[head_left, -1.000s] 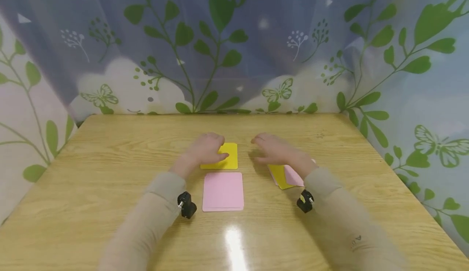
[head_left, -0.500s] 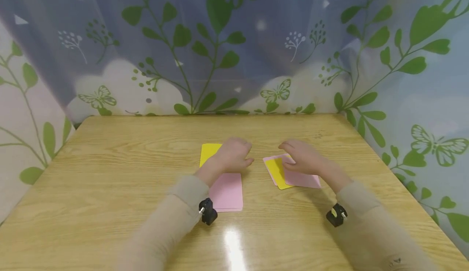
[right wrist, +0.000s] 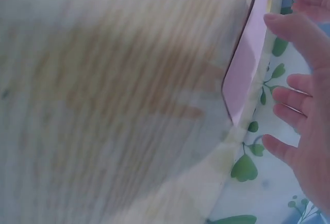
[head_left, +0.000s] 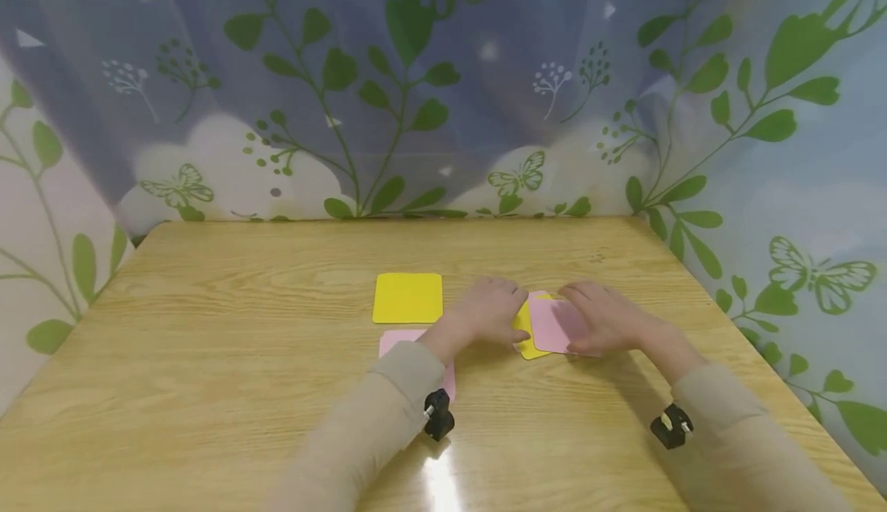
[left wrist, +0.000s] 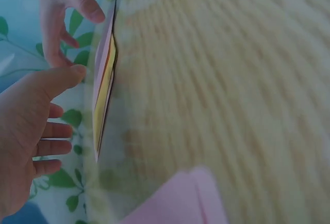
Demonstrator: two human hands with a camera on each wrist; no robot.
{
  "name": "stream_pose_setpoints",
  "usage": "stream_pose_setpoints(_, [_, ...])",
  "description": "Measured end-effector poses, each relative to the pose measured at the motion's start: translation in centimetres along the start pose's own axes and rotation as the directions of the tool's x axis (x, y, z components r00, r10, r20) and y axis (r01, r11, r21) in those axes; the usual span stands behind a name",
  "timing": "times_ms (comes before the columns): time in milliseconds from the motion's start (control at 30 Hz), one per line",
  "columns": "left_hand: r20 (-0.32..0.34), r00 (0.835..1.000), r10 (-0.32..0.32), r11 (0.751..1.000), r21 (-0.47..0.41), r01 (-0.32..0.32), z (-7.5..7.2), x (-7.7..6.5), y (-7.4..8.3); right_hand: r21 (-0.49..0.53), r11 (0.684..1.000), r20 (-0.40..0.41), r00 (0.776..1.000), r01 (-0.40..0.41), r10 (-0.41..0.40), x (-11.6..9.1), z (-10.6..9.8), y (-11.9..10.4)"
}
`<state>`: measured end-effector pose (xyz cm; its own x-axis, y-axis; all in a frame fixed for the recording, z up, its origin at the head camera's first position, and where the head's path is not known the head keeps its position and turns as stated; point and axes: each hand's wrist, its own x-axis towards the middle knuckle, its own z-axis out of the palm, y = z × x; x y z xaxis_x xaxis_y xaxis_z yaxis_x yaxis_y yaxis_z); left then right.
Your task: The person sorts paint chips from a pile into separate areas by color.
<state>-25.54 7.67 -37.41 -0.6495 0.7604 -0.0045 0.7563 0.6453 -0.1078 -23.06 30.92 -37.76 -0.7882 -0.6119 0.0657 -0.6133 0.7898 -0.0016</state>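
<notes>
A loose, fanned pile of square pink and yellow cards lies right of the table's middle, with a pink card [head_left: 547,326] on top and a yellow card [head_left: 523,329] under it. My left hand [head_left: 487,312] is at the pile's left side, thumb apart from the fingers. At the other side my right hand [head_left: 604,318] reaches over the pink card's right part. In both wrist views the fingers are loosely bent with nothing between them. A yellow card stack [head_left: 407,298] sits further left; nearer me, a pink card stack [head_left: 396,338] is partly hidden by my left forearm.
The cards lie on a wood-grain table [head_left: 208,373]. A leaf-patterned curtain [head_left: 416,112] rises behind its far edge and along the sides. A small black device [head_left: 438,415] is strapped at my left wrist, another black device [head_left: 671,426] at my right.
My left hand has moved right, from over the yellow stack to the mixed pile's left side. My right hand has shifted right to the pile's other side, uncovering the fanned cards.
</notes>
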Motion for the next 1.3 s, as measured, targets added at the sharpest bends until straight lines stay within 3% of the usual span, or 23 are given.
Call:
stream_pose_setpoints(300, [0.014,1.0,0.015,1.0,-0.011,-0.014,1.4,1.7,1.7,0.026,0.999,0.05,0.998,-0.026,0.025,-1.0,0.4,0.5])
stream_pose_setpoints(567, [0.073,0.997,-0.02,0.997,-0.079,0.026,2.0,2.9,2.3,0.061,0.998,0.079,0.997,-0.029,0.024,-1.1,1.0,0.9])
stream_pose_setpoints(800, [0.124,0.992,-0.027,0.994,-0.101,0.04,2.1,3.2,2.4,0.066,0.997,0.08,0.997,-0.027,0.021,-0.9,1.2,1.1])
stream_pose_setpoints(1300, [0.123,0.992,-0.032,0.993,-0.105,0.045,1.8,3.6,2.5,0.104,0.995,0.068,0.998,-0.001,-0.006,-0.9,1.2,1.5])
